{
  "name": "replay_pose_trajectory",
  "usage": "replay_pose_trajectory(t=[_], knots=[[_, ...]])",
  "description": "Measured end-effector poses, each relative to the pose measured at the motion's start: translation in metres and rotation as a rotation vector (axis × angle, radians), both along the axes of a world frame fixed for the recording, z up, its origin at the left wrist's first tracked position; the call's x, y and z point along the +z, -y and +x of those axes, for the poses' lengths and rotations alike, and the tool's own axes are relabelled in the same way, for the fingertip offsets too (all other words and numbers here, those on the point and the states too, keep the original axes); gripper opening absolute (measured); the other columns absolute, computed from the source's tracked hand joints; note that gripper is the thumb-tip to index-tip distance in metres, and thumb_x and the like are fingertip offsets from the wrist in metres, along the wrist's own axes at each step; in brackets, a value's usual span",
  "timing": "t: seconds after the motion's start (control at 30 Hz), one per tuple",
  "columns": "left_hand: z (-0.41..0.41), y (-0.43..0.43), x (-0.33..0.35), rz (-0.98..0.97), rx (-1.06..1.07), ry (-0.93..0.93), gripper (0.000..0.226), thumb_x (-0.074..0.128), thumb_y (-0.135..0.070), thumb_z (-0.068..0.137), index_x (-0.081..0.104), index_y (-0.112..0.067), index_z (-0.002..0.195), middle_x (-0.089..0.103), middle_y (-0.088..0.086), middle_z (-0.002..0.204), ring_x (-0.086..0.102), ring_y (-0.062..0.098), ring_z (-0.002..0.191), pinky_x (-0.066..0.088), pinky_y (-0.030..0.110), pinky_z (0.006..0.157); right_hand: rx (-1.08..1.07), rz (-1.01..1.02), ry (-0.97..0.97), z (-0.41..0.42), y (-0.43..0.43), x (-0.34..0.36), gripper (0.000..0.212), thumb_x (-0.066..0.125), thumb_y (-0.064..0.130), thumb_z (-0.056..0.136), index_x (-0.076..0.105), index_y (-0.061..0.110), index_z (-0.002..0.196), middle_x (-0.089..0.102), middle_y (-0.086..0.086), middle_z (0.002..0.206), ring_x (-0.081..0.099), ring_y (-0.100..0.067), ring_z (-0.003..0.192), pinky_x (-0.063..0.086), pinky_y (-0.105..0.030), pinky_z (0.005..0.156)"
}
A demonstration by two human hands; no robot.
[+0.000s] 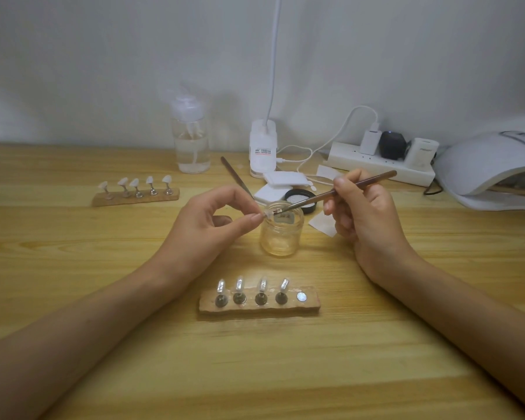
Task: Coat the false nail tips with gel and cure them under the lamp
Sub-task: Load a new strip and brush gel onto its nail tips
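On the pale wood worktop (73, 298), our left hand (206, 225) pinches a clear nail tip (266, 214) above the open jar (282, 234), fingers (252, 219) curled on it. Our right hand (367, 213) grips the brush (346, 187), bristles touching the nail tip. The lamp (491, 165) sits far right.

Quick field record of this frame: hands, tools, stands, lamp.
left hand: pinches nail tip over the jar's rim
right hand: holds brush, bristles at the nail tip
jar: open, between the hands
near stand: four tips, fifth spot bare
far stand: five tips
lamp: far right of the table
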State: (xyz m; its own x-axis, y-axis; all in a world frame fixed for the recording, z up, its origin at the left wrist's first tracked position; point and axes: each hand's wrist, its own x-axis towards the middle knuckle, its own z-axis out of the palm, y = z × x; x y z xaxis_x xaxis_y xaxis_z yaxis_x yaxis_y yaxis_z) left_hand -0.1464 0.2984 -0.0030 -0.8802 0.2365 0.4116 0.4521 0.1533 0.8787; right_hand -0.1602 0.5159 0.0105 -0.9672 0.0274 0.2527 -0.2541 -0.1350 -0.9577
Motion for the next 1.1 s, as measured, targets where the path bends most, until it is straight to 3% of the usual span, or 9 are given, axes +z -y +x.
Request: replay_pose_trajectory(t=[0.77, 0.93, 1.1], knots=[[0.0029, -0.001, 0.0028, -0.006, 0.059, 0.066, 0.008, 0.071, -0.016, 0.087, 0.067, -0.014, 0.081, 0.06, -0.021, 0.062, 0.048, -0.005, 0.048, 0.034, 0.003, 0.049, 0.062, -0.03, -0.062, -0.0001, -0.0007, 0.0001, 0.022, 0.049, 0.018, 0.102, 0.049, 0.02, 0.08, 0.061, 0.001, 0.062, 0.036, -0.007, 0.043, 0.027, -0.017, 0.041], [0.0026, -0.0018, 0.0024, -0.019, 0.063, 0.067, 0.008, 0.071, -0.016, 0.088, 0.067, -0.014, 0.081, 0.058, -0.024, 0.057, 0.048, -0.007, 0.046, 0.034, 0.002, 0.048, -0.016, -0.015, 0.019, -0.0014, -0.0004, -0.0007, 0.022, 0.05, 0.017, 0.102, 0.049, 0.02, 0.079, 0.059, 0.002, 0.058, 0.034, -0.007, 0.043, 0.026, -0.017, 0.04], [0.0021, -0.0014, 0.0023, -0.035, 0.07, 0.069, 0.008, 0.071, -0.016, 0.088, 0.067, -0.015, 0.081, 0.059, -0.025, 0.059, 0.051, -0.011, 0.05, 0.034, 0.001, 0.048, 0.059, -0.028, -0.056, 0.0, -0.0003, 0.0006, 0.022, 0.048, 0.018, 0.102, 0.048, 0.02, 0.08, 0.06, 0.002, 0.061, 0.035, -0.008, 0.044, 0.024, -0.02, 0.042]])
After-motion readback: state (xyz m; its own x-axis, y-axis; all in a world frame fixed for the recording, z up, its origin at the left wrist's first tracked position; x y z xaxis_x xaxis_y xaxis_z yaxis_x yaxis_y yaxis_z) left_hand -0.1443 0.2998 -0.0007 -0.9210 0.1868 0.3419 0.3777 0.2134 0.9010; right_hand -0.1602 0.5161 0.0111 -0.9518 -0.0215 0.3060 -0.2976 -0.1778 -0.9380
